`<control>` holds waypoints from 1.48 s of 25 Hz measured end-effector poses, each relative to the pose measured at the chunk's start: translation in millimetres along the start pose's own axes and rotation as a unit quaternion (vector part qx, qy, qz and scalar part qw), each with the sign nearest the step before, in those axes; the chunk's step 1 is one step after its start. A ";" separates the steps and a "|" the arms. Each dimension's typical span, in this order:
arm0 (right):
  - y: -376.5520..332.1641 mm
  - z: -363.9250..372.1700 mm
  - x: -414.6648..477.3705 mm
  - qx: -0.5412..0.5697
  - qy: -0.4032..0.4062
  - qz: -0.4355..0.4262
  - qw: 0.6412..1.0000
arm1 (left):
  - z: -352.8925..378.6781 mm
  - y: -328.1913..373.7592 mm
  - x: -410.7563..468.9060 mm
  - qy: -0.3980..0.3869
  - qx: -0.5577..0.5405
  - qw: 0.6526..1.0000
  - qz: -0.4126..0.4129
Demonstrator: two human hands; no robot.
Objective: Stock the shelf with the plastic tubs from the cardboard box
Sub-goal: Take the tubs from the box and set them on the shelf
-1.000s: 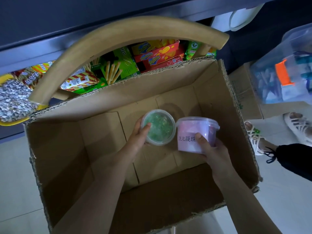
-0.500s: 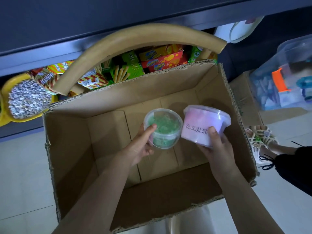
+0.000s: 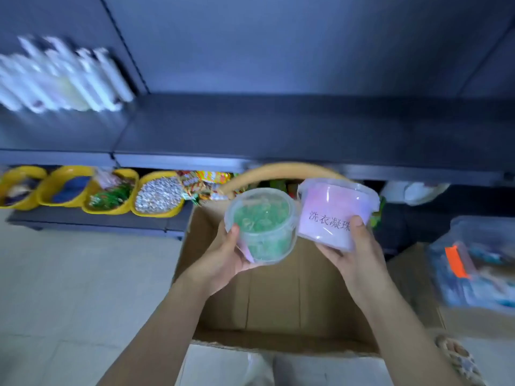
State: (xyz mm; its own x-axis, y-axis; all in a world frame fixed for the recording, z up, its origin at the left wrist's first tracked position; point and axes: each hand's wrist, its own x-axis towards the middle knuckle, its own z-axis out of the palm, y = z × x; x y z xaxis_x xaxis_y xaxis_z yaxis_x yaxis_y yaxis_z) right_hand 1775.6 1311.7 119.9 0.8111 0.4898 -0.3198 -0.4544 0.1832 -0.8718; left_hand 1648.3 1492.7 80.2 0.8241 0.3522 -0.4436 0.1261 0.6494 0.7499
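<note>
Left hand (image 3: 223, 257) grips green tub (image 3: 262, 227), thumb on wall, palm under base. Right hand (image 3: 354, 252) grips pink tub (image 3: 334, 215), thumb over printed label. Both tubs lidded, tilted, touching side by side, held above cardboard box (image 3: 278, 296). Box open on floor, interior bare. Dark shelf (image 3: 278, 129) at 12 o'clock, unoccupied ahead. Yellow trays (image 3: 111, 210) on lower shelf at 10 o'clock. White bottles (image 3: 61, 79) at 10 o'clock, blurred.

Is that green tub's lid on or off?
On. The green tub in the left hand has its clear lid seated over the rim.
</note>
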 end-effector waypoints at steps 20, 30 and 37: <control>-217.4 291.4 -56.8 -0.111 -0.176 -0.248 0.946 | 40.8 350.0 -216.4 0.159 0.106 0.901 0.389; -214.7 437.2 51.9 -0.182 -0.053 -0.306 0.933 | -41.7 506.2 -93.5 0.184 0.184 0.863 0.432; -229.4 466.2 96.2 -0.208 -0.018 -0.312 0.927 | -62.5 550.9 -7.9 0.185 0.171 0.860 0.443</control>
State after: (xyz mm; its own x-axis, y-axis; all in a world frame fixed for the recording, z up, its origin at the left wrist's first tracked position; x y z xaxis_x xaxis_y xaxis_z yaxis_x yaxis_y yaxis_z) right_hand 1786.1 1714.2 462.2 0.8517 0.4291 0.3008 0.2861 0.1003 -0.9530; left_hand 1676.7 1889.8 466.2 0.4560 0.8386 0.2979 -0.2536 -0.1984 0.9467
